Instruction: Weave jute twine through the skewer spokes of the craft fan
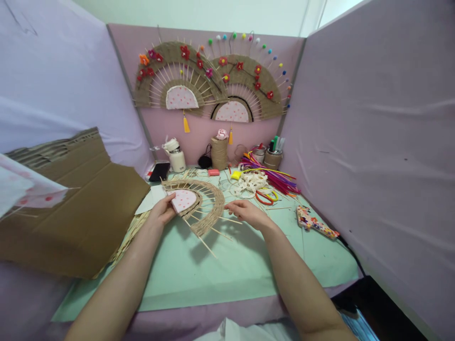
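Note:
My left hand (166, 209) is closed on the straight edge of a half-round handmade fan (212, 214), holding it tilted above the table. The fan has a pink-spotted white cloth centre (185, 200), thin wooden sticks and a curved band wound with brown twine. Several sticks poke out past the band on the near side. My right hand (248, 213) is at the outer edge of the band, fingertips pinched together. What lies between those fingertips is too small to make out.
Orange-handled scissors (263, 199), white trim (251, 182) and purple pipe cleaners (279, 177) lie beyond my right hand. A flowered glue gun (314, 222) lies at the right. Cardboard (78, 203) leans at the left. Twine spool (219, 154) and bottle (177, 158) stand behind; finished fans (245, 71) hang above.

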Demonstrator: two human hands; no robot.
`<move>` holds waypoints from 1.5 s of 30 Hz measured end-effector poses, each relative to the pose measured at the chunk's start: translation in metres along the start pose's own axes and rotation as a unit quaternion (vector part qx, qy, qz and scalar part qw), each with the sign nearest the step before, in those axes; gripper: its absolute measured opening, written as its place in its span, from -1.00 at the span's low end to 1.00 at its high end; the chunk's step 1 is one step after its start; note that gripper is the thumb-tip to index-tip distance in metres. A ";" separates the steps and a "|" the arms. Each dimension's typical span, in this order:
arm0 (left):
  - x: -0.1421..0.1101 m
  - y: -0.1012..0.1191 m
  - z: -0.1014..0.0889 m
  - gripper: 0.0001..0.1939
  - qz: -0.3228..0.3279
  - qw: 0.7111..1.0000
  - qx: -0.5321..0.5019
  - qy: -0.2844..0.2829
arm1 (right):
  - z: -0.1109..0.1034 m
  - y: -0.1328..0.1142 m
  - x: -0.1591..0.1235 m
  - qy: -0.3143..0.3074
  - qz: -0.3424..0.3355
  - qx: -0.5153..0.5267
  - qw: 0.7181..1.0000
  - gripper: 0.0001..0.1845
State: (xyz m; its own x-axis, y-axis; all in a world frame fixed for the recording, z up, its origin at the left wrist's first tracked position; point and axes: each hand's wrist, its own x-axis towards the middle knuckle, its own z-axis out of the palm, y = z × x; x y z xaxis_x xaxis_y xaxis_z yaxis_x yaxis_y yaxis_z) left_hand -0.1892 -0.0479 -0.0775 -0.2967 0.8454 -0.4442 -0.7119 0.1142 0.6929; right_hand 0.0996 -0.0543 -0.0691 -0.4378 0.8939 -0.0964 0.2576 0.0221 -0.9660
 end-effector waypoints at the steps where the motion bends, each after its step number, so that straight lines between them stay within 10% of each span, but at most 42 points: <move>1: -0.001 -0.002 0.002 -0.58 -0.002 1.000 -0.001 -0.005 | 0.000 0.000 0.000 0.003 0.002 0.004 1.000 -0.64; 11: -0.056 -0.031 0.021 -0.46 -0.139 0.973 0.062 -0.175 | -0.003 0.003 0.002 -0.011 -0.001 0.025 1.000 -0.57; 17: -0.054 -0.025 0.010 -0.44 -0.115 0.966 0.049 -0.228 | -0.008 0.014 0.003 -0.031 -0.061 0.144 0.987 -0.38; 38: -0.053 -0.045 0.016 -0.51 -0.045 0.975 0.052 -0.213 | 0.009 0.019 -0.010 0.027 0.012 0.327 0.945 -0.64; 45: -0.058 -0.042 0.021 -0.54 -0.022 0.980 0.069 -0.184 | 0.005 0.025 -0.011 0.044 -0.012 0.094 0.995 -0.67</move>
State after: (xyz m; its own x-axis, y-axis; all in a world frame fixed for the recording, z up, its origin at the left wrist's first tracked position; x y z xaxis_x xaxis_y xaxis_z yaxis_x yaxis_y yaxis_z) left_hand -0.1287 -0.0908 -0.0692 -0.0005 0.9662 -0.2577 -0.6186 0.2022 0.7593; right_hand 0.1069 -0.0656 -0.0935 -0.3627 0.9300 -0.0589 0.0792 -0.0322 -0.9963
